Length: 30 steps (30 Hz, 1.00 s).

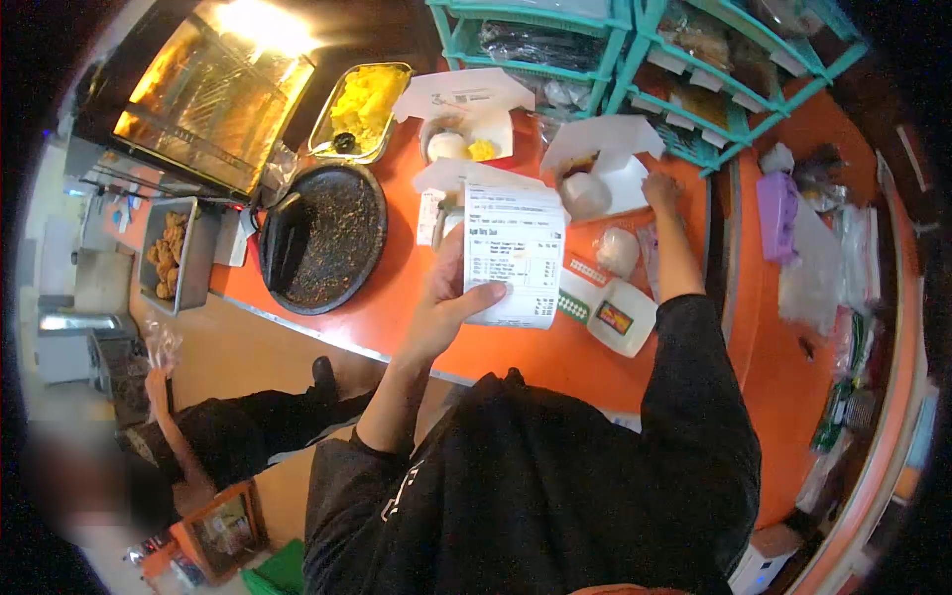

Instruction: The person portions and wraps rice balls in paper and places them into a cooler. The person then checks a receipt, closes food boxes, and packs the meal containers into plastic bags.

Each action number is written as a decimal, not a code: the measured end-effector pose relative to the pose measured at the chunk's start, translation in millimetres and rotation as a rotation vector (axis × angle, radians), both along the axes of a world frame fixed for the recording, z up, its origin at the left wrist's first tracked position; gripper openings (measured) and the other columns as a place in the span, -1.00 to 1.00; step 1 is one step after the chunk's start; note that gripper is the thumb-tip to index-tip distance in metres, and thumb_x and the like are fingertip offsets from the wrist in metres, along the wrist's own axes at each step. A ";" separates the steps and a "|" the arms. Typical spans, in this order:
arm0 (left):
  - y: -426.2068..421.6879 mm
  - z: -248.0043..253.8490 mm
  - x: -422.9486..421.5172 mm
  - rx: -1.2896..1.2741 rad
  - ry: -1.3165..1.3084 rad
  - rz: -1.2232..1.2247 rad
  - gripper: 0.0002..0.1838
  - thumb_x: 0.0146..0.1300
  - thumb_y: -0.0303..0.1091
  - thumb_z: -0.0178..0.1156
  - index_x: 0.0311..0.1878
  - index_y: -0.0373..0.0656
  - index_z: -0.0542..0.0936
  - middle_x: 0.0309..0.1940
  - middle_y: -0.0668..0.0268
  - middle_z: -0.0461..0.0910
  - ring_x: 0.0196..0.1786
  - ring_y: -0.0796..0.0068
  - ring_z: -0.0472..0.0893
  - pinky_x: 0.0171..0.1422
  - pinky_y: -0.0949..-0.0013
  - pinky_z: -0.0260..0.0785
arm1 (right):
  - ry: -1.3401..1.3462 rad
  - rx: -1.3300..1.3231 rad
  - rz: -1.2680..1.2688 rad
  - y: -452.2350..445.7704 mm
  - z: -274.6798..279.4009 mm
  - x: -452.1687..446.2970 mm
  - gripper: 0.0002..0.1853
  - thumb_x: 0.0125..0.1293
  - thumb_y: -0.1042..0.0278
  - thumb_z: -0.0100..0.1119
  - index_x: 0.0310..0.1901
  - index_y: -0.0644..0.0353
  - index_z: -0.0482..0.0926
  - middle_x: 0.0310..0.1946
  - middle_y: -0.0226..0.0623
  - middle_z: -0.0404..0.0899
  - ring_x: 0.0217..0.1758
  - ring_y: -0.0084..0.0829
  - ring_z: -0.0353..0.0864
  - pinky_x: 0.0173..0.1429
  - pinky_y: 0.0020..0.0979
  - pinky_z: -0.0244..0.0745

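Observation:
My left hand (pixel 451 297) holds a printed paper receipt (pixel 513 256) upright over the counter, thumb across its lower front. At the back, my right hand (pixel 662 190) has its fingers curled at the right edge of an open white takeaway box (pixel 625 183). Inside that box sits a pale rounded portion (pixel 585 194), apparently rice in a wrap. Another open box (pixel 471 124) to its left has a similar white mound and some yellow food. Nearer me lie a wrapped white ball (pixel 617 252) and a small white tray (pixel 625 315) with a coloured label. The receipt hides part of the counter.
On the orange counter (pixel 416 228) stand a dark stone mortar (pixel 327 238), a tray of yellow food (pixel 367 104) and a metal pan of fried pieces (pixel 174 253). A lit display warmer (pixel 213 94) and teal racks (pixel 694 84) rise behind. Another person (pixel 238 431) is at left.

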<state>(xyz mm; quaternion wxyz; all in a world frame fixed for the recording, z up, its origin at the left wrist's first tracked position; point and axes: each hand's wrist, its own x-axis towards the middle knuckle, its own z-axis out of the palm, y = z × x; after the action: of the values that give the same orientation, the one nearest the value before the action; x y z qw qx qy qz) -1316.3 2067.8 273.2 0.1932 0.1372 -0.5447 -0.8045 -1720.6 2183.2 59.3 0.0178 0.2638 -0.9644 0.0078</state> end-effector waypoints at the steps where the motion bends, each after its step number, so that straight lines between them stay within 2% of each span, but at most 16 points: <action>1: 0.4 3.4 -2.9 -0.010 -0.002 0.002 -0.29 -0.05 -0.55 0.13 0.22 -0.20 0.08 0.04 0.26 0.34 0.12 0.45 0.31 0.19 0.37 0.10 | -0.001 0.015 0.007 2.3 0.1 -4.2 -0.62 0.04 0.11 0.10 -0.13 0.13 0.45 -0.12 -0.11 0.45 -0.04 -0.10 0.43 0.03 -0.08 0.22; 12: 12.2 31.5 -19.0 -0.074 0.122 0.030 -0.27 -0.06 -0.58 0.13 0.22 -0.25 0.06 0.04 0.25 0.32 0.12 0.45 0.29 0.19 0.37 0.09 | 0.111 0.057 0.067 38.7 18.1 -25.5 -0.54 0.07 0.07 0.05 0.02 0.03 0.39 -0.09 -0.09 0.43 -0.01 -0.05 0.40 0.03 -0.02 0.20; 13: 14.2 32.6 -18.2 -0.088 0.144 0.044 -0.27 -0.05 -0.58 0.13 0.23 -0.25 0.06 0.04 0.24 0.32 0.13 0.45 0.29 0.19 0.36 0.09 | -0.016 -0.033 0.032 36.2 30.2 -17.1 -0.57 0.08 0.07 0.06 0.00 0.02 0.42 -0.15 -0.09 0.48 -0.04 -0.10 0.43 0.01 -0.12 0.27; 15: 16.8 35.5 -14.7 -0.103 0.166 0.058 -0.26 -0.05 -0.58 0.13 0.23 -0.26 0.05 0.04 0.24 0.32 0.13 0.44 0.29 0.19 0.36 0.10 | 0.079 -0.053 -0.009 27.8 61.7 0.5 -0.63 0.11 0.11 0.08 -0.09 0.11 0.48 -0.28 -0.15 0.53 -0.18 -0.26 0.51 -0.11 -0.35 0.38; 17: 18.3 38.7 -11.6 -0.138 0.213 0.053 -0.26 -0.04 -0.57 0.13 0.24 -0.27 0.03 0.04 0.22 0.32 0.12 0.43 0.30 0.18 0.36 0.12 | -0.296 -0.503 0.089 30.0 73.1 7.9 -0.63 0.13 0.09 0.08 -0.18 0.22 0.49 -0.35 -0.21 0.54 -0.28 -0.40 0.52 -0.15 -0.45 0.38; 19: 21.2 42.4 -9.1 -0.131 0.216 0.047 -0.27 -0.03 -0.57 0.13 0.23 -0.28 0.04 0.04 0.21 0.32 0.11 0.43 0.32 0.17 0.36 0.14 | -0.869 -0.957 0.356 27.6 125.7 66.4 -0.62 0.15 0.05 0.06 -0.28 0.29 0.48 -0.39 -0.27 0.53 -0.31 -0.47 0.51 -0.14 -0.48 0.37; 21: 24.0 44.3 -6.9 -0.123 0.224 0.034 -0.28 -0.03 -0.57 0.13 0.23 -0.28 0.04 0.03 0.21 0.33 0.10 0.43 0.33 0.16 0.36 0.15 | -1.115 -1.142 0.487 26.9 183.0 132.0 -0.60 0.06 0.04 0.16 -0.29 0.25 0.45 -0.40 -0.29 0.52 -0.33 -0.46 0.52 -0.22 -0.49 0.42; 23: 27.2 45.9 -5.4 -0.141 0.257 0.004 -0.31 -0.02 -0.57 0.13 0.21 -0.29 0.06 0.02 0.19 0.34 0.08 0.43 0.34 0.14 0.38 0.17 | -1.208 -1.309 0.591 31.6 223.5 188.4 -0.51 0.05 0.00 0.16 -0.16 0.26 0.37 -0.36 -0.28 0.52 -0.34 -0.46 0.52 -0.21 -0.48 0.42; 24: 29.4 47.2 -4.4 -0.139 0.262 -0.009 -0.31 -0.02 -0.57 0.13 0.21 -0.29 0.06 0.02 0.19 0.34 0.08 0.43 0.34 0.14 0.38 0.17 | -1.195 -1.315 0.585 31.7 234.0 203.2 -0.51 0.05 0.00 0.16 -0.16 0.26 0.37 -0.36 -0.28 0.52 -0.34 -0.46 0.52 -0.21 -0.48 0.42; 26: 33.7 50.6 -1.5 -0.168 0.245 -0.035 -0.33 -0.01 -0.57 0.12 0.20 -0.29 0.07 0.00 0.19 0.35 0.07 0.43 0.35 0.14 0.38 0.17 | -1.321 -1.394 0.809 30.8 247.6 225.3 -0.41 0.05 0.02 0.16 0.01 0.25 0.26 -0.22 -0.26 0.46 -0.22 -0.45 0.48 -0.11 -0.45 0.39; 27: 36.2 51.7 0.2 -0.168 0.246 -0.047 -0.33 -0.01 -0.57 0.12 0.20 -0.29 0.07 0.00 0.19 0.35 0.07 0.43 0.35 0.14 0.38 0.17 | -1.312 -1.402 0.803 27.4 251.2 235.7 -0.41 0.05 0.02 0.16 0.01 0.25 0.26 -0.22 -0.26 0.46 -0.22 -0.45 0.48 -0.11 -0.45 0.39; 30: 41.3 52.7 5.5 -0.152 0.232 -0.061 -0.34 0.00 -0.57 0.11 0.20 -0.29 0.07 0.00 0.20 0.35 0.06 0.44 0.36 0.13 0.38 0.18 | -1.085 -1.432 0.897 20.8 258.0 255.3 -0.30 0.07 0.07 0.15 0.18 0.22 0.12 0.03 -0.28 0.27 0.05 -0.48 0.29 0.07 -0.45 0.26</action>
<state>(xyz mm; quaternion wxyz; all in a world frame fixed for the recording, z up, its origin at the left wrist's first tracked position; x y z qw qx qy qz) -1310.8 2109.1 325.9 0.2400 0.0116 -0.5820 -0.7769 -1465.3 2204.0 317.3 -0.2742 0.4908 -0.4219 0.7112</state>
